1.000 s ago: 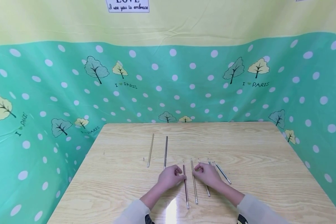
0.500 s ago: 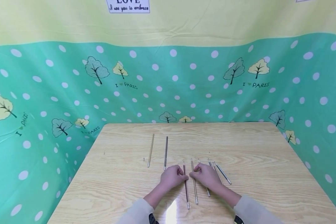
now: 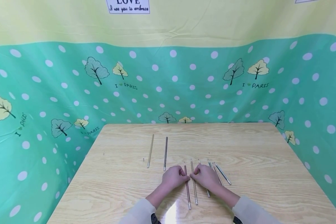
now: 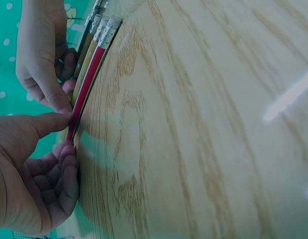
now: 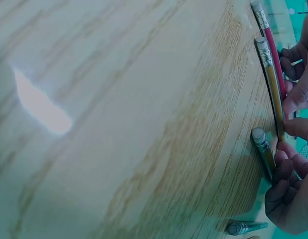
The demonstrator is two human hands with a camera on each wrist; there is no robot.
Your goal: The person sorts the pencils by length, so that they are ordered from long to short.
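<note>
My left hand (image 3: 172,178) pinches a red pencil (image 3: 188,194) between thumb and fingers, as the left wrist view shows with the pencil's white eraser end (image 4: 114,22) pointing away. Just right of it, a yellow pencil (image 3: 195,190) lies nearly parallel, and the thumb and finger of my right hand (image 3: 206,178) pinch it. Both thumbs almost meet between the two pencils. In the right wrist view the yellow pencil (image 5: 271,82) lies on the wood beside the red one (image 5: 274,55). Another pencil (image 3: 208,192) is partly hidden under my right hand.
Right of my right hand, a dark pencil (image 3: 223,174) lies slanted with others beside it. Farther left on the wooden table (image 3: 114,186) are a plain yellowish pencil (image 3: 150,151) and a dark striped pencil (image 3: 165,154). A green dotted cloth (image 3: 145,74) hangs round the table.
My left hand has shifted slightly right, bringing the red pencil closer to the yellow one. My right hand has moved a little left along the table; the other pencils stay put.
</note>
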